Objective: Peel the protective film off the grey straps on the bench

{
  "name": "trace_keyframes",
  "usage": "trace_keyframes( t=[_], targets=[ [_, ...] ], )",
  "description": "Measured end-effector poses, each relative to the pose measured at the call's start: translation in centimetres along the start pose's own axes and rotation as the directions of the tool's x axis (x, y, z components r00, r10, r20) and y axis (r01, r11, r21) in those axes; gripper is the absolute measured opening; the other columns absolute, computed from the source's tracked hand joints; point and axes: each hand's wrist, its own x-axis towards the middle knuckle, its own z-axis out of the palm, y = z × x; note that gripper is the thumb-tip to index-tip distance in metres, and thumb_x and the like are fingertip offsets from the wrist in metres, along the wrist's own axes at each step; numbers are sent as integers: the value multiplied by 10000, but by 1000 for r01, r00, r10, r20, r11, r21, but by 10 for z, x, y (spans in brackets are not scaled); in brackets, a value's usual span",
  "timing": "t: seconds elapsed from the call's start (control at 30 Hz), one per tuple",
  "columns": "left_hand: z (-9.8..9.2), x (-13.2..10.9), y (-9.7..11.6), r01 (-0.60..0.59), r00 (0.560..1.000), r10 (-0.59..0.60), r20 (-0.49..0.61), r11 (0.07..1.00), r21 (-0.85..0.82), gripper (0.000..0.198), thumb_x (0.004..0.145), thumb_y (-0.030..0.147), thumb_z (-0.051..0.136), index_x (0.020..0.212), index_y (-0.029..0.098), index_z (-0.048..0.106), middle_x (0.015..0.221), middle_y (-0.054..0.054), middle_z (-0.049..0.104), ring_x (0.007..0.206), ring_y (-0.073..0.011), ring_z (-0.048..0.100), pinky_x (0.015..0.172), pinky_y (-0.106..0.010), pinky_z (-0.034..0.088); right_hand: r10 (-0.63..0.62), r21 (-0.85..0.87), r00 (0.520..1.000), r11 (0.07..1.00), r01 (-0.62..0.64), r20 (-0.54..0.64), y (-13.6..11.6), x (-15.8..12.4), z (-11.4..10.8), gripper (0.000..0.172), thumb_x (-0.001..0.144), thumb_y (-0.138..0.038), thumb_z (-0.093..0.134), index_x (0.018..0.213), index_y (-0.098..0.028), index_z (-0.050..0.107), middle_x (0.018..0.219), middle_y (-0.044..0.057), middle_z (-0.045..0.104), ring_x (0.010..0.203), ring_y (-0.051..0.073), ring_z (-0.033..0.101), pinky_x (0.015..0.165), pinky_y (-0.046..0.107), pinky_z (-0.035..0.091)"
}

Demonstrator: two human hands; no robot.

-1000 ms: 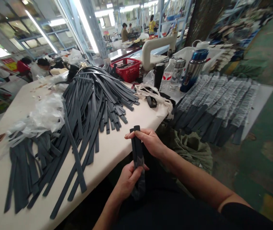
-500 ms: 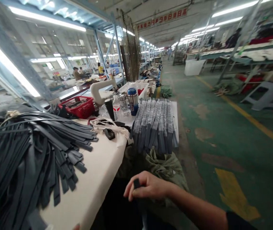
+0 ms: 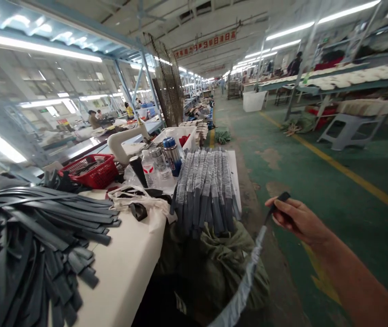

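My right hand [image 3: 298,219] is raised over the aisle to the right of the table, fingers pinched on the end of a dark strap [image 3: 248,277]. The strap hangs down and to the left from the hand, part of it in a clear plastic sleeve. A big pile of loose dark straps [image 3: 33,236] lies on the white table [image 3: 126,268] at the left. A row of sleeved straps [image 3: 207,186] lies side by side on a board past the table's end. My left hand is out of view.
A red basket [image 3: 90,170], bottles and flasks [image 3: 166,156], a white plastic bag [image 3: 136,200] and a sewing machine [image 3: 126,141] stand at the table's far end. An olive cloth sack [image 3: 228,259] sits below. The green aisle floor [image 3: 333,181] runs right, with a grey stool [image 3: 349,129] and distant workers.
The view has swung up and right. My right hand has pulled the strap out to the right over the aisle; my left hand, which held its lower end, has left the view.
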Motion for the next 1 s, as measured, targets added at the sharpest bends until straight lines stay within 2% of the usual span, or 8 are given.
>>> trace_keyframes(
  t=[0.13,0.23,0.3,0.37,0.47,0.57,0.73,1.0],
  targets=[
    [21,23,-9,54,997,-50,57,995,-79,227,783,496,601,980,501,714,650,33,730,671,-317,714,378,-393,514,-158,-231,987,960,160,27,-45,62,25,558,686,-718,688,749,-165,650,461,-35,470,358,90,394,337,213,312],
    [24,29,16,104,985,-76,153,977,-185,145,800,341,627,877,339,749,686,-2,741,675,-229,717,506,-319,588,-223,-318,975,924,213,5,-99,143,60,451,908,-573,557,950,-133,646,625,7,592,438,81,489,422,191,412],
    [49,39,42,179,952,-69,297,915,-361,179,866,224,554,887,230,732,787,-27,760,730,-149,720,652,-239,601,-264,-407,964,880,246,11,-130,191,87,397,1028,-427,393,1232,-131,561,905,77,691,623,108,627,589,224,523],
    [95,56,64,225,922,-6,388,822,-524,261,965,233,447,911,182,698,803,-39,753,781,-118,722,708,-202,584,-299,-531,954,803,271,33,-144,219,117,416,1043,-342,365,1383,-117,448,1161,145,665,889,173,676,779,309,553],
    [170,85,76,229,912,11,411,817,-529,297,1004,266,414,888,147,659,794,-51,736,772,-102,716,721,-186,570,-321,-706,932,620,341,167,-123,214,161,521,963,-272,543,1441,-105,419,1307,186,613,1154,275,599,986,421,469],
    [214,103,65,259,902,-34,430,841,-475,277,994,251,449,823,121,623,759,-65,717,695,-106,704,638,-181,557,-266,-761,868,419,495,418,-65,179,195,493,937,-200,547,1427,-178,491,1216,138,686,1088,272,646,964,370,472],
    [220,112,39,296,877,-96,471,880,-371,229,972,244,501,849,103,632,722,-77,705,594,-120,682,535,-192,532,-218,-704,721,163,691,658,8,141,216,439,968,-181,458,1390,-270,538,1071,98,716,972,253,680,821,326,509],
    [216,100,35,313,845,-120,521,901,-300,226,1009,226,396,889,159,576,717,-36,697,569,-90,674,522,-161,533,-248,-672,633,-128,729,734,12,160,218,257,1005,-308,462,1175,-234,640,936,61,697,839,226,681,677,303,519]
  ],
)
